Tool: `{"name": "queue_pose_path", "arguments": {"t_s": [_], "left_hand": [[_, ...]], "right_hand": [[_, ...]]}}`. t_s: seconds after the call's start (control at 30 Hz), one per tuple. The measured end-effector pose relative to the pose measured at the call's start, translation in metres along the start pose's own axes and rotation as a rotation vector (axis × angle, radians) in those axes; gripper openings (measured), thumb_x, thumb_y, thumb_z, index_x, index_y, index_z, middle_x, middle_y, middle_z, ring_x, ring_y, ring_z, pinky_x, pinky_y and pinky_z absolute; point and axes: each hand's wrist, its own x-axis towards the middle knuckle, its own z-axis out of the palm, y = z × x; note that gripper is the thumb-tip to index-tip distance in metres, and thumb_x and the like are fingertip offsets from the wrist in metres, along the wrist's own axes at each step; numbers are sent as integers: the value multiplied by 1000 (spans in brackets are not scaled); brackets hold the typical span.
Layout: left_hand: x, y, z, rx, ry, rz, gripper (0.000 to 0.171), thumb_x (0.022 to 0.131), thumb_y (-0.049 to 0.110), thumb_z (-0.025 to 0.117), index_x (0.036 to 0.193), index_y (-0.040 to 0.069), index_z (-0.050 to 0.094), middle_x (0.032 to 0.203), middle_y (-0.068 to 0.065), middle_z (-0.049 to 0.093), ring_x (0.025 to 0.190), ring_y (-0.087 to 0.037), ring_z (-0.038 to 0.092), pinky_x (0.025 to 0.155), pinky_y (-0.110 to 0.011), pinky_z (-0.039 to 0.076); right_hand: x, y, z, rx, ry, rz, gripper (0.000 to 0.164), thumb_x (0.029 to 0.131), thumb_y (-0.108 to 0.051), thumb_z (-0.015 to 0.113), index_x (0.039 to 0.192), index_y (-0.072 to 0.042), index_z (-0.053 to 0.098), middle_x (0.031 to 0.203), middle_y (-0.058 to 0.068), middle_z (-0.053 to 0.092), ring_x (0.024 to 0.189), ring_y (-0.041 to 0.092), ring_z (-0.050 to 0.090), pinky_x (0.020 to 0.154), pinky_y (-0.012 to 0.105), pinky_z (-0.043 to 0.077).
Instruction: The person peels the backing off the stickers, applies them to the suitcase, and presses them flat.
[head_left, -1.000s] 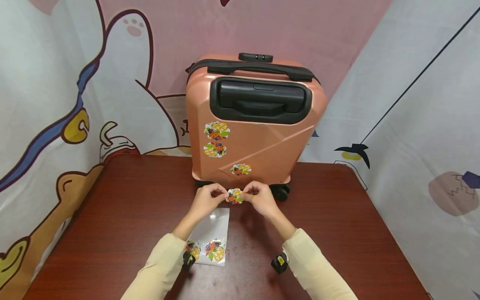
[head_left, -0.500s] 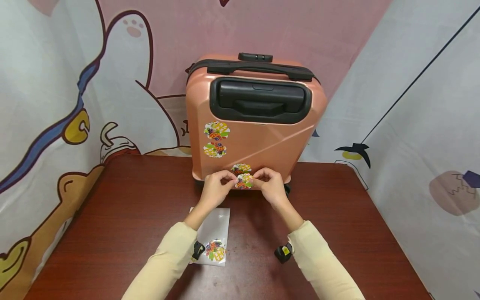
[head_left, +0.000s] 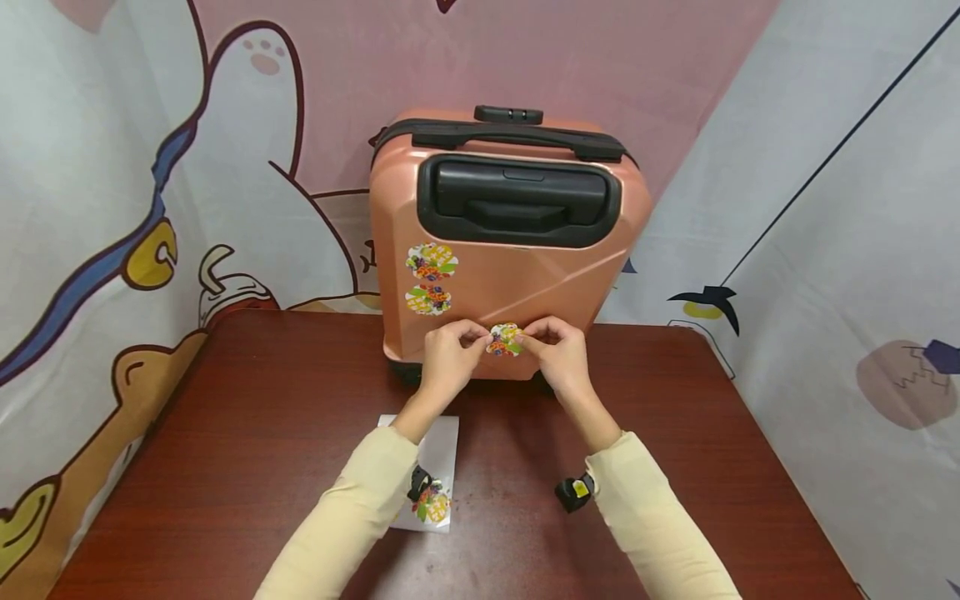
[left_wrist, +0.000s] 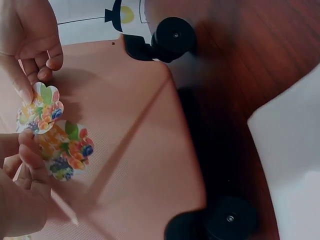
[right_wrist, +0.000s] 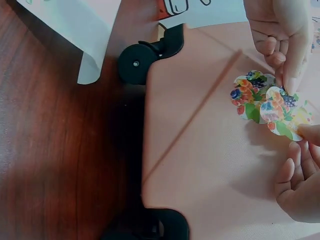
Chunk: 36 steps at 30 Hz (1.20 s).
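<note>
My left hand [head_left: 450, 358] and right hand [head_left: 564, 358] pinch opposite edges of a scalloped fruit-print sticker [head_left: 504, 340] between thumb and fingers. It is held up before the lower face of a pink suitcase [head_left: 517, 283]. In the left wrist view, a similar sticker [left_wrist: 75, 150] lies on the suitcase, partly overlapped by the held sticker [left_wrist: 47, 107]. That stuck one is hidden in the head view. Two more fruit stickers, an upper one [head_left: 432, 262] and a lower one [head_left: 428, 300], are on the suitcase's left side. Whether the held sticker touches the shell cannot be told.
A white sticker sheet [head_left: 444, 442] with a fruit sticker [head_left: 435, 504] lies on the brown table [head_left: 225, 467], partly under my left forearm. The suitcase stands upright on black wheels [left_wrist: 175, 37] at the back. A printed cloth [head_left: 817, 250] hangs behind and beside the table.
Both hands have moved up and to the right with the sticker, from above the table to before the suitcase's lower face. The suitcase has stayed put.
</note>
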Motion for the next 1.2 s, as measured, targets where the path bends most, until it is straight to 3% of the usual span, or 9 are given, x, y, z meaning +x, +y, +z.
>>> {"name": "queue_pose_path", "arguments": {"t_s": [0.2,0.57,0.9,1.2], "left_hand": [[4,9,3,9,24,5,5,78,7,71,76,3,69,69,-4,66,59,-14,58,54,-24,45],[11,23,13,0,82,15,6,78,7,71,74,3,70,69,-5,67,59,-14,61,54,-23,48],[16,24,21,55,111,24,7,79,11,71,74,6,71,69,-3,68,59,-12,61,56,-24,48],[16,25,24,73,133,26,8,79,11,71,72,7,70,68,-1,67,59,-11,61,56,-25,47]], "right_hand": [[7,10,-2,13,70,-32,13,73,3,73,78,10,63,65,0,58,58,7,51,52,20,42],[11,3,-8,4,173,-90,11,72,3,72,74,8,63,62,-3,58,56,7,53,51,20,44],[12,0,-12,30,213,-98,11,73,3,72,73,8,63,61,-6,57,56,6,52,50,18,42],[12,2,-10,-66,273,-109,11,73,-3,73,71,4,64,61,-3,57,55,6,50,48,17,39]]}}
